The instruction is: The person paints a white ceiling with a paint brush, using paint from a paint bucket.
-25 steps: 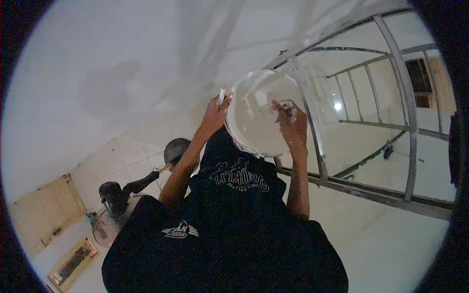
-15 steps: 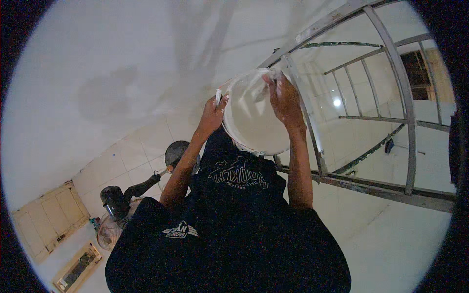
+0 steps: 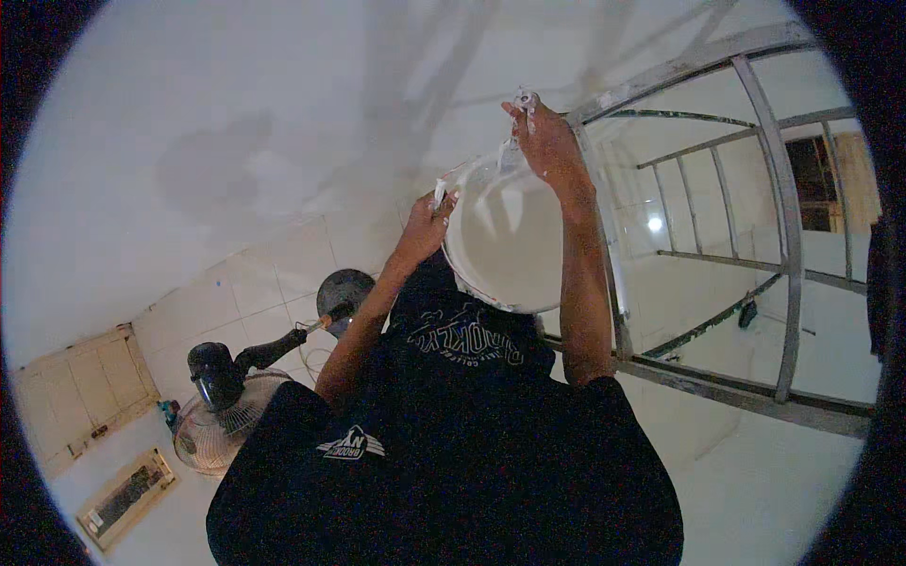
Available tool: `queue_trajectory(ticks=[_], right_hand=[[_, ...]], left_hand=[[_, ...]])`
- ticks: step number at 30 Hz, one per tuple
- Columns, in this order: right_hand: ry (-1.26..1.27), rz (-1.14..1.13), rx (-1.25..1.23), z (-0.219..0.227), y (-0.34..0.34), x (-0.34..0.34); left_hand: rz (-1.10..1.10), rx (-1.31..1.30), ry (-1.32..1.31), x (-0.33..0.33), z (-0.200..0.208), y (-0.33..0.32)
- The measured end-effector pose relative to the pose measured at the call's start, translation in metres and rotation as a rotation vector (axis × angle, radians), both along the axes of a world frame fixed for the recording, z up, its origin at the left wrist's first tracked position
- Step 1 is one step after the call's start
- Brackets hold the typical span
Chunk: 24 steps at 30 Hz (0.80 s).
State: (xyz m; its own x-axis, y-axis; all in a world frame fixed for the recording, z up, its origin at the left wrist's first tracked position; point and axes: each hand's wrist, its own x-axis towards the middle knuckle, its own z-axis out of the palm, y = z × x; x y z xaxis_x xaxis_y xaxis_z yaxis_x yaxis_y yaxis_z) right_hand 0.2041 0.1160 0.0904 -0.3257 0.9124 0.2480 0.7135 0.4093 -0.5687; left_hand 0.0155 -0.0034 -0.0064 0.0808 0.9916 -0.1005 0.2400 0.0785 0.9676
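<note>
Since the earlier frame my right hand (image 3: 547, 141) has climbed toward twelve o'clock, now pinching a small white-smeared tool (image 3: 524, 99) above the bucket's rim. My left hand (image 3: 425, 231) grips the white bucket (image 3: 510, 236) at its nine o'clock edge, fingers curled over it, holding it tilted just beside the metal scaffold frame (image 3: 783, 283), with a floor fan (image 3: 212, 429) down at eight o'clock
</note>
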Motion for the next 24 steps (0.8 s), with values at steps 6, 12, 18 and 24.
queue_trajectory(ticks=[6, 12, 18, 24], right_hand=[[-0.232, -0.018, 0.188, -0.013, 0.024, 0.002], [-0.088, -0.090, 0.042, 0.014, 0.019, -0.010], [0.206, -0.049, 0.323, 0.028, 0.010, -0.011], [0.246, -0.407, 0.143, 0.058, -0.036, 0.004]], left_hand=[[0.035, 0.014, 0.097, 0.007, 0.023, -0.003], [0.024, 0.035, 0.201, -0.001, -0.005, 0.001], [-0.105, 0.215, 0.314, -0.013, -0.049, 0.002], [-0.080, 0.006, -0.006, -0.001, 0.000, 0.006]])
